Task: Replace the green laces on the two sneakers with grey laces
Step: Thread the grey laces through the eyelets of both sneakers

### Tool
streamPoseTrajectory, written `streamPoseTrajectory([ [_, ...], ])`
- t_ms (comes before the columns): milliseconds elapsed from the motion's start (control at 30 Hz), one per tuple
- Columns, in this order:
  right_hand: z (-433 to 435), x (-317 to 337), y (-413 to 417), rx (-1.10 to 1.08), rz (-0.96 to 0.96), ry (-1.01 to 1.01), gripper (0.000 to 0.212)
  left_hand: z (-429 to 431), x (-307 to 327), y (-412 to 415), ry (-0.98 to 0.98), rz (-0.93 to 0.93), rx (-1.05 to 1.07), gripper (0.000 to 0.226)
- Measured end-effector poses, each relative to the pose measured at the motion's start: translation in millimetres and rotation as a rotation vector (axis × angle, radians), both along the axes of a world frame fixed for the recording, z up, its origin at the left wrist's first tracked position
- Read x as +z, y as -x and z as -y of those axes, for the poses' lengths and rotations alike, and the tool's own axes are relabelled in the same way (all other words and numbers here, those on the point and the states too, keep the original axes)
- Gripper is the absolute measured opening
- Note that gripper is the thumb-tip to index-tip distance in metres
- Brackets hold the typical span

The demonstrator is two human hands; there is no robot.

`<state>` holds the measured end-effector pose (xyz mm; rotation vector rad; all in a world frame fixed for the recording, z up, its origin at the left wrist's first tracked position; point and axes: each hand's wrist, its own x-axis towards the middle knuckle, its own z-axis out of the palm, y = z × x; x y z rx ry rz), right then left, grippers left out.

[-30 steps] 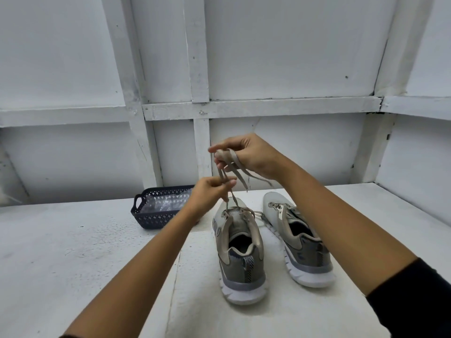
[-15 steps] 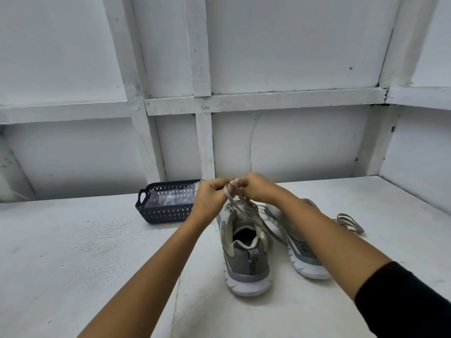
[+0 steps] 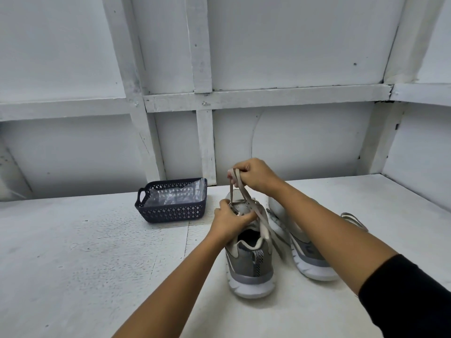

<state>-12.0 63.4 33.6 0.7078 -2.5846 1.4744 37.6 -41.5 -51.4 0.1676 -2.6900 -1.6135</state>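
Sneakers (image 3: pixel 249 264) sit side by side on the white counter (image 3: pixel 73 252), heels toward me. I think the lace job is only partly done.

Far left is a dark basket (image 3: pixel 168 212) with shiny clear plastic in it, near the shoes but not touching them.

Next comes my left hand (image 3: pixel 229 222). Its grip is curled tight on the top of the left sneaker (image 3: pixel 244 272), right by the lace holes, to keep the shoe from moving.

A pale lace (image 3: pixel 240 191) runs up from those holes. My right hand (image 3: pixel 253 175) is above the shoe, and its grip pinches that lace and pulls it up tight. The lace looks grey-brown to me, so I cannot tell for sure if it is an old one or a new one.

My right arm hides most of the right sneaker (image 3: pixel 310 259), so I cannot see how its laces are.

Far right, a loose lace (image 3: pixel 353 219) lies on the counter behind my arm.

I guess this left shoe needs more threading, and the other shoe needs a check.
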Motion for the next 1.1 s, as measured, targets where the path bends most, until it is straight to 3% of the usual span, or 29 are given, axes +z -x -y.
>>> streamPoseTrajectory([
  [200,3,54,-11,0.080,-0.087,0.379,0.013,0,-5,6,0.038,-0.026,-0.028,0.102],
  [300,6,72,-17,0.109,-0.141,0.349,0.014,1,-6,7,0.017,-0.029,-0.021,0.104],
  [533,0,61,-25,0.140,-0.074,0.354,0.014,19,16,6,-0.019,-0.034,-0.021,0.094],
  [633,-3,62,-29,0.164,-0.051,0.302,0.014,34,46,7,0.065,-0.236,-0.056,0.069],
  [800,-7,61,-42,0.247,-0.006,0.275,0.012,37,93,-1,-0.092,-0.393,-0.250,0.016],
  [900,-17,51,-42,0.246,0.003,0.296,0.027,40,100,-6,-0.106,-0.404,-0.271,0.016],
  [1000,-28,30,-33,0.079,0.038,0.169,0.040,45,100,-8,-0.130,-0.403,-0.269,0.025],
  [1100,-24,2,-28,-0.002,0.033,-0.187,0.027,49,98,-6,0.002,-0.424,-0.319,0.018],
])
